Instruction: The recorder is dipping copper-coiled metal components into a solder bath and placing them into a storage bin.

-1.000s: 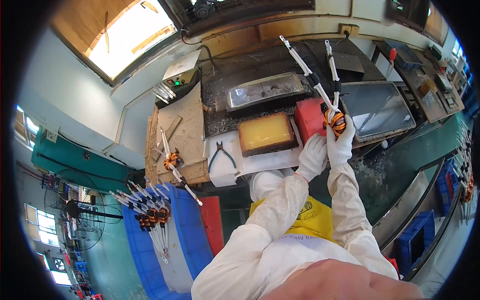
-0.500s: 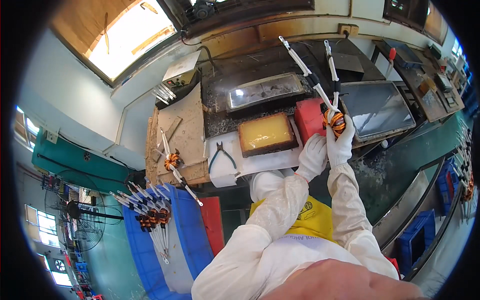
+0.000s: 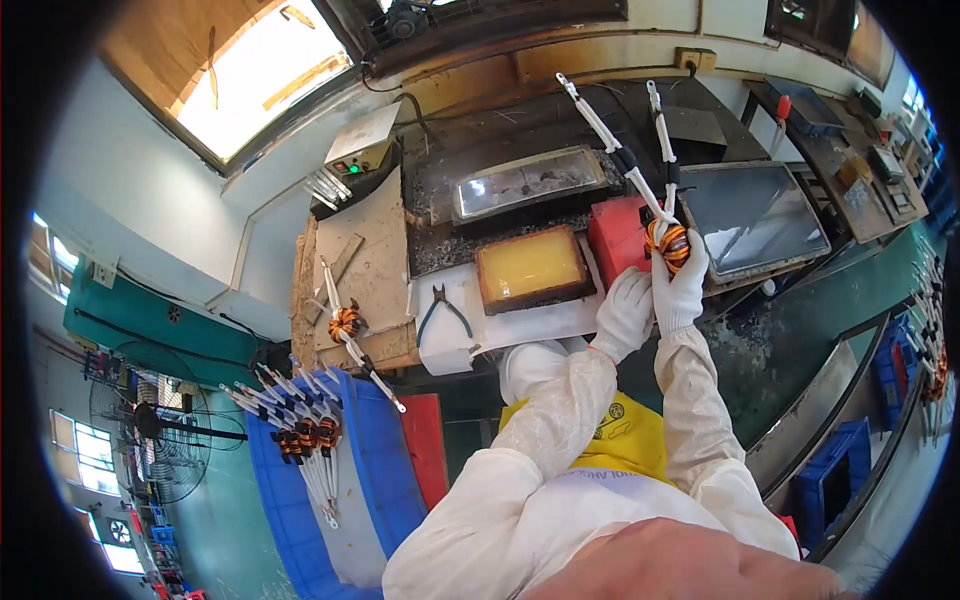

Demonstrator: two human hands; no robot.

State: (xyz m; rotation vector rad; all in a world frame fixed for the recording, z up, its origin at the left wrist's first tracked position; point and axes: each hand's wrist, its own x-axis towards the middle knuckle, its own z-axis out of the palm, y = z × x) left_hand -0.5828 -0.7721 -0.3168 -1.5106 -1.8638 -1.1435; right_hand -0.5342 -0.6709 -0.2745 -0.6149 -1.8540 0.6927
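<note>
In my gloved right hand (image 3: pixel 682 287) is a ring-shaped coil (image 3: pixel 668 246) wound with orange and dark wire, gripped by the fingers at its right and lower side. Two white-sleeved leads (image 3: pixel 608 135) with black bands and metal lugs rise from the coil over the bench. My gloved left hand (image 3: pixel 625 312) is close against the right hand, just below a red block (image 3: pixel 617 238). Its fingers are curled together; what they hold, if anything, is hidden. A shallow tray of yellowish liquid (image 3: pixel 533 268) sits left of the red block.
Cutting pliers (image 3: pixel 443 312) lie on white paper. Another coil (image 3: pixel 345 322) lies at the bench's left edge, above a blue bin (image 3: pixel 385 450) of several coils. Behind the tray is a rectangular pot with a shiny surface (image 3: pixel 530 183); a dark glossy panel (image 3: pixel 755 220) stands at right.
A green light now shows on the control box at the back left. Both hands and the coil stay practically where they were.
</note>
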